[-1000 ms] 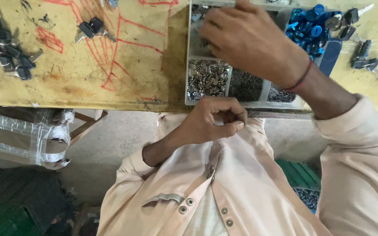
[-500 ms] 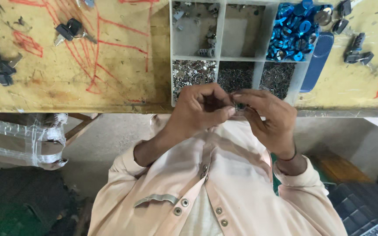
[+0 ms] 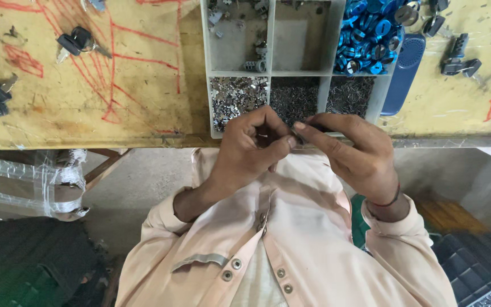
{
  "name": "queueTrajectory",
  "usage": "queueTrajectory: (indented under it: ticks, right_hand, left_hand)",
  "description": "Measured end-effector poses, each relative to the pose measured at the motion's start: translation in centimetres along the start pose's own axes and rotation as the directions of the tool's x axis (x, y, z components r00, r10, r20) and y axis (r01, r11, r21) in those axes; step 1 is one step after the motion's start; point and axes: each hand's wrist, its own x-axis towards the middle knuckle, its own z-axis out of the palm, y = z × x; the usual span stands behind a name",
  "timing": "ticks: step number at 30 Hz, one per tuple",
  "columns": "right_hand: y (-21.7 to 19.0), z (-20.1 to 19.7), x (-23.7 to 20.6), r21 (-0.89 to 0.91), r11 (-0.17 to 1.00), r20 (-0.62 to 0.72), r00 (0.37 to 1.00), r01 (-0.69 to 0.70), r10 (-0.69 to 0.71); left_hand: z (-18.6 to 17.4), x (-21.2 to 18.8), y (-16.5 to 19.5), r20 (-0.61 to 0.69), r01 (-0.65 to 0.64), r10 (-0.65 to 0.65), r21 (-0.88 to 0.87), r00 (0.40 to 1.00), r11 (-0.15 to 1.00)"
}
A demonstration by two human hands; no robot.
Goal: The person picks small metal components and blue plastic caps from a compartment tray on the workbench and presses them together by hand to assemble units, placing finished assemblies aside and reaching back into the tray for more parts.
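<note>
A small metal part (image 3: 296,135) is pinched between left hand (image 3: 251,150) and right hand (image 3: 353,153).

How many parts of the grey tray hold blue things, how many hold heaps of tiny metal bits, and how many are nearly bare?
Sections of the tray in view:
Blue pieces: 1
Heaps of tiny metal bits: 3
Nearly bare, with a few silver parts: 2
Total: 6
</note>
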Motion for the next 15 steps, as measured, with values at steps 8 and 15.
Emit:
queueTrajectory:
  ticks: [8,15]
  right_hand:
    - [-1.9,0.8,0.4,-0.136,0.990,-0.113,0.993,-0.034,0.018]
    - [-1.2,0.5,-0.4,0.177,0.961,-0.042,0.973,-0.215,0.225]
  left_hand:
    - [1.7,-0.1,0.2,-0.024,-0.346,0.368,0.286,0.930,0.894]
    - [-0.1,0.2,0.3,0.058,0.006,-0.002,-0.063,0.998,0.998]
